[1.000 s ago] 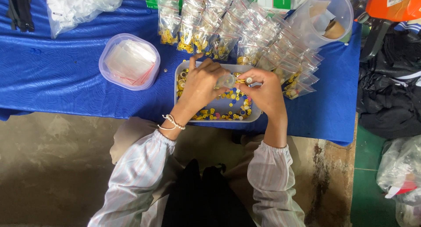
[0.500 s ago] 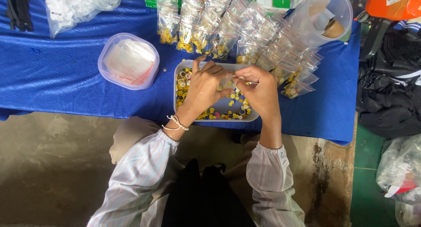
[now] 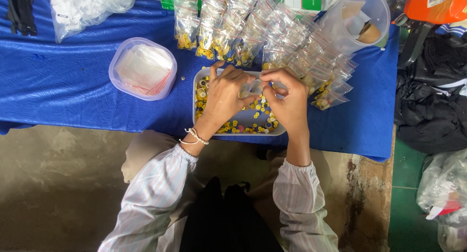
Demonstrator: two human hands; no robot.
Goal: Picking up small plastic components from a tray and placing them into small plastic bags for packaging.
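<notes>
My left hand [image 3: 226, 94] and my right hand [image 3: 287, 99] meet over a white rectangular tray [image 3: 196, 113] full of small yellow and mixed-colour buttons. Both pinch a small clear plastic bag [image 3: 253, 86] between their fingertips, held just above the tray. Rows of filled clear bags [image 3: 272, 33] with yellow buttons lie on the blue cloth [image 3: 63, 86] just behind the tray. A beaded bracelet sits on my left wrist.
A round clear tub of empty bags [image 3: 142, 69] stands left of the tray. A clear cup [image 3: 360, 18] sits at the back right, a white bag bundle [image 3: 82, 6] at the back left. Dark clothes [image 3: 433, 101] lie to the right of the table.
Both hands have drawn closer together over the tray and now pinch the small bag; the right hand shifted slightly left.
</notes>
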